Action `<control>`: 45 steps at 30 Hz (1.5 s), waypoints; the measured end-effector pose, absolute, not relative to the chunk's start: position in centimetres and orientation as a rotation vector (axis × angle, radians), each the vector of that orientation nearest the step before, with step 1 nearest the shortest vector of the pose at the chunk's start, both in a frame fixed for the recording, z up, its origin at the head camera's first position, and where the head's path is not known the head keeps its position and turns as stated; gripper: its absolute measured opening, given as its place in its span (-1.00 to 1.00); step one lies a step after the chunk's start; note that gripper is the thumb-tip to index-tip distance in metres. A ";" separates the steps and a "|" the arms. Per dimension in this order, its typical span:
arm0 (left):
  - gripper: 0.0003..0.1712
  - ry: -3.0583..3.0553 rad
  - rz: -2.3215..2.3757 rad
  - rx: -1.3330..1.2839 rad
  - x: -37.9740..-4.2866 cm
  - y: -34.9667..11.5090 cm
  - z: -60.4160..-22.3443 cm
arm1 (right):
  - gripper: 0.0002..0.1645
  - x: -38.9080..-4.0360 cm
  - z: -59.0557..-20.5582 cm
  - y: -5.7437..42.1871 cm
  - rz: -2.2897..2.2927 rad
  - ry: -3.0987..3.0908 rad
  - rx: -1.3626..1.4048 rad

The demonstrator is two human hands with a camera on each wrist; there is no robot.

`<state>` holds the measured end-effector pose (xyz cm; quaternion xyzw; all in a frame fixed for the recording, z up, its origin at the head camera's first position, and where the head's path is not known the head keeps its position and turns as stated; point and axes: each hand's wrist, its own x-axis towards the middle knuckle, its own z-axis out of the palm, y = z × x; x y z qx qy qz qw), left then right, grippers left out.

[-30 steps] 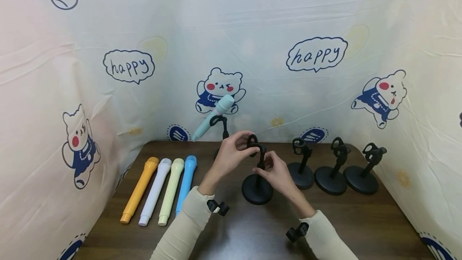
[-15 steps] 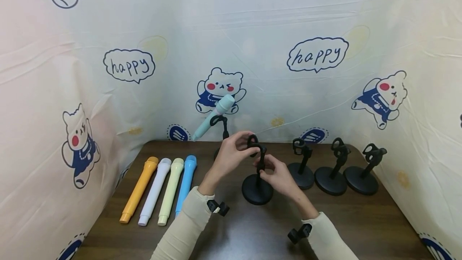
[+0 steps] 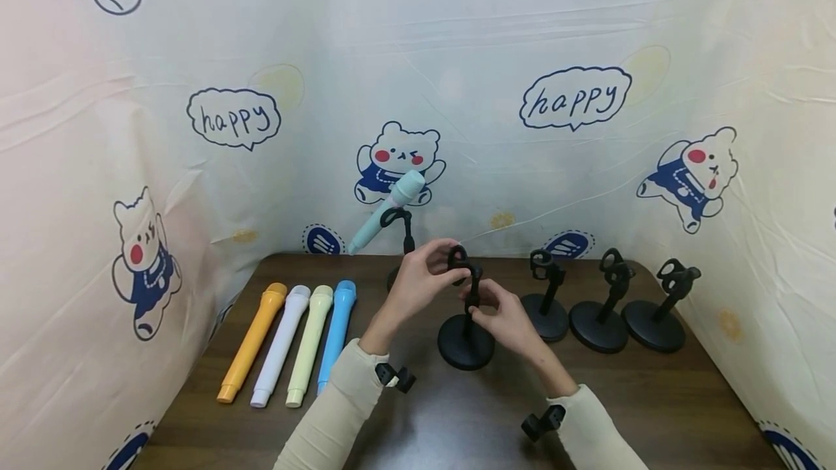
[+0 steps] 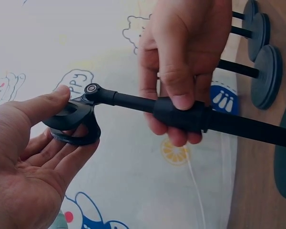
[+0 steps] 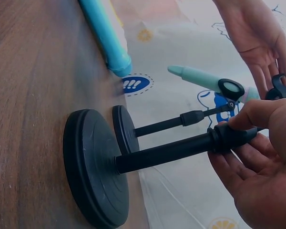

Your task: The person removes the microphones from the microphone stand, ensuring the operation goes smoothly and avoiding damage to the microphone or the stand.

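Observation:
A black microphone stand with a round base [image 3: 466, 343] stands upright on the table in front of me. My left hand [image 3: 421, 280] pinches the clip [image 4: 81, 124] at its top between thumb and fingers. Lower on the pole, my right hand [image 3: 503, 314] grips the thick collar [image 4: 181, 114], thumb on one side and fingers on the other. In the left wrist view a thinner rod [image 4: 133, 101] runs from the collar up to the clip's joint. Behind my left hand, a second stand [image 5: 167, 125] bears a mint-green toy microphone [image 3: 387, 212], tilted in its clip.
To the left lie an orange microphone [image 3: 253, 343], a white one [image 3: 281, 347], a pale yellow one [image 3: 310, 347] and a blue one [image 3: 338, 332], side by side. At right stand three more black stands [image 3: 599, 326]. A printed cloth [image 3: 470, 93] hangs behind the wooden table [image 3: 431, 426].
My right hand has shifted slightly on the stand's collar, its fingers now seen behind the pole. The left hand stays on the clip, and the base has not moved.

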<state>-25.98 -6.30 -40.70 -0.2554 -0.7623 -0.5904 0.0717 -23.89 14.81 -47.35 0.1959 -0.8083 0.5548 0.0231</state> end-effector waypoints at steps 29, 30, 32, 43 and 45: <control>-0.46 -2.326 -1.828 -0.754 -25.9 -6.4 -43.6 | -0.40 -23.8 -47.0 15.7 1.686 -2.509 0.653; -0.46 -2.327 -1.836 -0.752 -25.9 -6.4 -43.6 | -0.41 -23.8 -47.1 15.8 1.693 -2.503 0.654; -0.45 -2.329 -1.854 -0.745 -25.8 -6.4 -43.6 | -0.42 -23.8 -47.2 15.8 1.702 -2.494 0.655; -0.42 -2.331 -1.884 -0.716 -25.6 -6.3 -43.7 | -0.61 -23.7 -48.0 15.1 1.582 -2.474 0.576; -0.41 -2.337 -1.878 -0.713 -25.6 -6.4 -43.7 | -0.63 -23.7 -48.0 14.7 1.530 -2.473 0.516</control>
